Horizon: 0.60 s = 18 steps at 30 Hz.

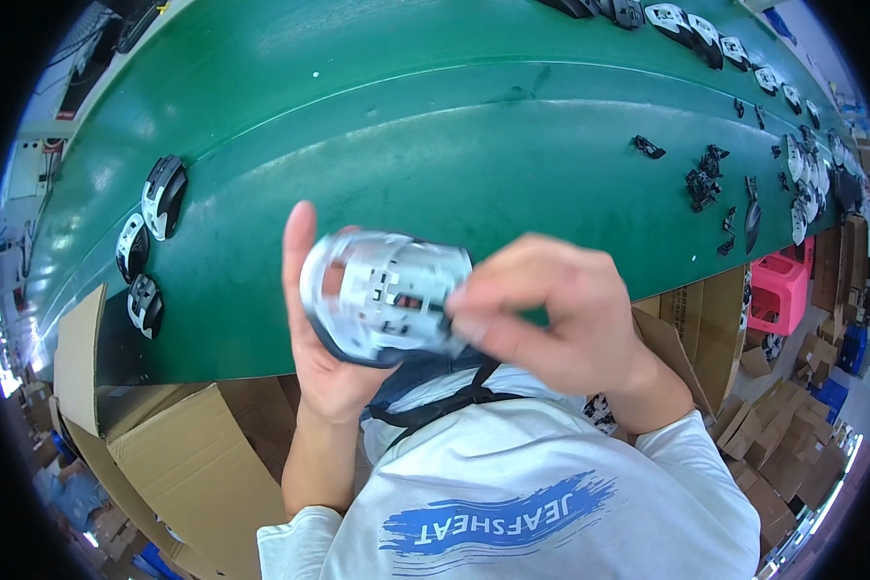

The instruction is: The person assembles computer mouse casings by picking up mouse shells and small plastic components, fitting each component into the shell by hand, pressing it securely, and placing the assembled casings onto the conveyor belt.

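A white and black plastic mouse shell (396,280), slightly blurred, is held up over the near edge of the bench. My left hand (329,358) supports it from the left and below, the thumb or a finger sticking up beside it. Slots and small cut-outs show on the shell's upward face. At its right end my right hand (561,309) is closed in a pinch against the shell. Something small and dark shows by those fingertips, but its kind cannot be made out.
The green bench (435,145) bears several mouse shells (164,198) at left and more along the far right. Small black plastic parts (706,179) lie at right. Open cardboard boxes (193,464) stand below the near edge. A pink stool (781,290) is beyond the right side.
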Motion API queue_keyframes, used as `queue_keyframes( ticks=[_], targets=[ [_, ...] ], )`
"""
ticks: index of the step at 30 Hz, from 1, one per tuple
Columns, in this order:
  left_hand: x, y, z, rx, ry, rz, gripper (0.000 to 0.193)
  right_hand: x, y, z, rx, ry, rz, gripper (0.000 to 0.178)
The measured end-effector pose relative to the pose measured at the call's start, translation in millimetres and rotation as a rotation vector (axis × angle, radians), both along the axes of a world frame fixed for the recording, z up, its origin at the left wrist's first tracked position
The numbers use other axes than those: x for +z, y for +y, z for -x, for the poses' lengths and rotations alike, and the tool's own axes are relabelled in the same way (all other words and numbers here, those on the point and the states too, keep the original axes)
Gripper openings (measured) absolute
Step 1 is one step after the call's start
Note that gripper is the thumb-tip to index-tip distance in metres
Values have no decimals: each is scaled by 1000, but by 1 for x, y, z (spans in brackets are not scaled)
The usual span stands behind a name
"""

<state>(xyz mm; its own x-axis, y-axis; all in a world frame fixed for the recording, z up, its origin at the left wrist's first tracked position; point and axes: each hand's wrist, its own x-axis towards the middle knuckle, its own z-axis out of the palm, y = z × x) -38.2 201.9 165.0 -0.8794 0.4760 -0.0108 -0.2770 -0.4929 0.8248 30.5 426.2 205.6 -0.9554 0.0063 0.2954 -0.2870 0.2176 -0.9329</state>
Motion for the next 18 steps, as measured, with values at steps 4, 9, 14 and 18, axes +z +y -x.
queue_keyframes(
  ticks=[4, 9, 14, 18],
  targets=[
    [-22, 14, -18, 85, 637, 123, 90, -33, -29, 7, -266, -188, 777, 22],
    [-3, 35, -57, -108, 27, -249, 78, -42, -24, 33, -405, 21, 721, 22],
    [16, 42, -56, -214, -647, -297, 76, -31, -12, 41, -159, 148, 394, 17],
    [2, 28, -45, -197, -489, -310, 65, -10, 0, 27, -175, 172, 85, 19]
  ],
)
